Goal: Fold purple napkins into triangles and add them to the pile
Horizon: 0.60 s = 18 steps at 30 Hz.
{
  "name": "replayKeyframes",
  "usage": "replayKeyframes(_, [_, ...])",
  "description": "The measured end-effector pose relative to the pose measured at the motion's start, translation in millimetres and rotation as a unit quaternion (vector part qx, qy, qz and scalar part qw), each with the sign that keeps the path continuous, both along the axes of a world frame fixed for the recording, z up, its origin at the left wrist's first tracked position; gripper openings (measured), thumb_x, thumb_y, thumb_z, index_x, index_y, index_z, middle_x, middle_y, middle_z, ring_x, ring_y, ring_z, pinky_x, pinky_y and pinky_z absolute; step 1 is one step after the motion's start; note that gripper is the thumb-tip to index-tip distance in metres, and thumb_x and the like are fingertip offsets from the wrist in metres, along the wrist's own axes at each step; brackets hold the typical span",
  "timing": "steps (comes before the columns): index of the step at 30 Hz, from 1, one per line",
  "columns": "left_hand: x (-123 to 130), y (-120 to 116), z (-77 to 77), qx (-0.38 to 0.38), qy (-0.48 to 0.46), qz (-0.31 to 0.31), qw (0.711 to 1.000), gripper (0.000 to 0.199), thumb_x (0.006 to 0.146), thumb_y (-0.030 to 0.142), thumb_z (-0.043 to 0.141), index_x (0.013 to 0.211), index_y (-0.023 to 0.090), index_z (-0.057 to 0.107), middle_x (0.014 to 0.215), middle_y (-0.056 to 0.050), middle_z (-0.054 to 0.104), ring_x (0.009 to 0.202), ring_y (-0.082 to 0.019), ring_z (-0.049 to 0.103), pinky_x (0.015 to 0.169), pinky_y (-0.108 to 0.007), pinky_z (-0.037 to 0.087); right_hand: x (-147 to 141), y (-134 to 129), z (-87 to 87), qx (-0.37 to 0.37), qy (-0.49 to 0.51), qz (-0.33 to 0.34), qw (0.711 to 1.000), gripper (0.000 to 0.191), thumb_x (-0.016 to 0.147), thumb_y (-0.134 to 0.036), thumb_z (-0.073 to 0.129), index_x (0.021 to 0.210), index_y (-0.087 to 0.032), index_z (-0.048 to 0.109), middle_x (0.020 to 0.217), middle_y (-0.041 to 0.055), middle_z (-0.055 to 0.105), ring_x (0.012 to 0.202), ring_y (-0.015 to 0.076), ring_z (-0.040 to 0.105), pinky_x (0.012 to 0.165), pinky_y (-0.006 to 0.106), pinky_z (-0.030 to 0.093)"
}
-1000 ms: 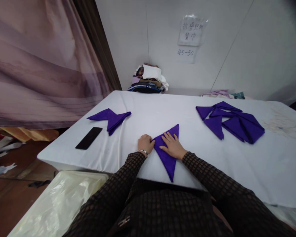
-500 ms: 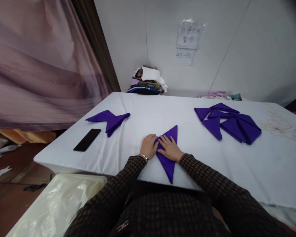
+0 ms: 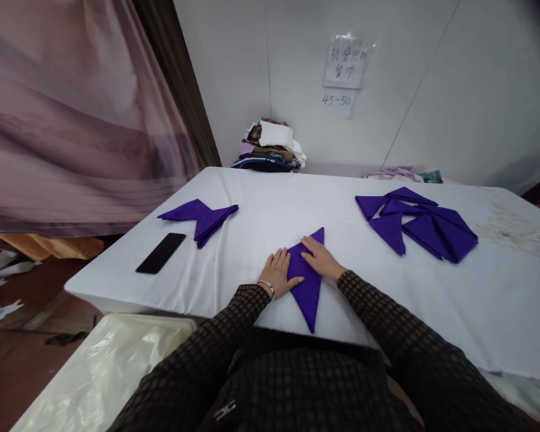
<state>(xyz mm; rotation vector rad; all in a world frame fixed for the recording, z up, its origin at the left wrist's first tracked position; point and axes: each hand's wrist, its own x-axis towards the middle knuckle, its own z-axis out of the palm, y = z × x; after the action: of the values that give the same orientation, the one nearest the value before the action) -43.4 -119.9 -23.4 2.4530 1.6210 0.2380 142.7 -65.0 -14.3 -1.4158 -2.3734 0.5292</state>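
Observation:
A purple cloth point(image 3: 306, 293), folded into a triangle, lies flat near the front edge of the white table point(image 3: 270, 207). My left hand point(image 3: 278, 275) rests at the cloth's left edge, fingers spread and thumb reaching over the cloth. On its upper right part lies my right hand point(image 3: 320, 258), palm down with the fingers extended. Neither hand grips anything. More folded purple cloths point(image 3: 452, 234) overlap at the right of the table, and another folded purple group point(image 3: 207, 222) lies at the left.
A black phone point(image 3: 161, 253) lies at the table's left. Behind the table are a pile of folded clothes point(image 3: 272, 147) and more fabric point(image 3: 396, 174). A plastic-covered white surface point(image 3: 112, 366) stands at the lower left. Paper signs point(image 3: 346, 63) hang on the wall.
My hands have moved apart. The right one slid up and to the right over the cloth, while the left one turned, its thumb now stretched across the cloth.

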Motion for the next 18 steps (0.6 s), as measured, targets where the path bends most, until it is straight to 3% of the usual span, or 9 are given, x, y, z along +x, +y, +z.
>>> replayKeyframes(4, [1.7,-0.9,1.3,-0.002,0.014,0.006,1.000,0.083,0.082,0.067,0.037,0.139,0.007,0.033,0.150,-0.019,0.025,0.140,-0.030,0.018,0.112,-0.047,0.016,7.2,12.8,7.6,0.039,-0.028,-0.063,0.997,0.048,0.092,-0.033,0.036,0.136,-0.013,0.044,0.144,0.0124,0.039,0.137,0.0257,0.027,0.110,0.045,0.023])
replayKeyframes(11, [0.5,-0.2,-0.7,0.005,0.025,0.000,1.000,0.084,0.082,0.067,0.037,0.141,0.007,0.031,0.150,-0.019,0.026,0.140,-0.030,0.018,0.112,-0.047,0.016,-3.6,-5.7,1.2,0.047,-0.077,0.108,0.990,0.059,0.094,-0.050,0.029,0.141,-0.015,0.036,0.149,0.0116,0.031,0.139,0.0238,0.021,0.112,0.046,0.014])
replayKeyframes(18, [-0.1,0.7,-3.0,0.013,0.042,0.005,0.999,0.083,0.083,0.067,0.033,0.141,0.007,0.032,0.150,-0.018,0.026,0.139,-0.030,0.019,0.112,-0.046,0.017,27.5,29.6,-0.3,0.007,-0.133,0.013,0.991,0.063,0.093,-0.056,0.026,0.142,-0.018,0.032,0.151,0.0116,0.026,0.140,0.0266,0.017,0.109,0.054,0.010])
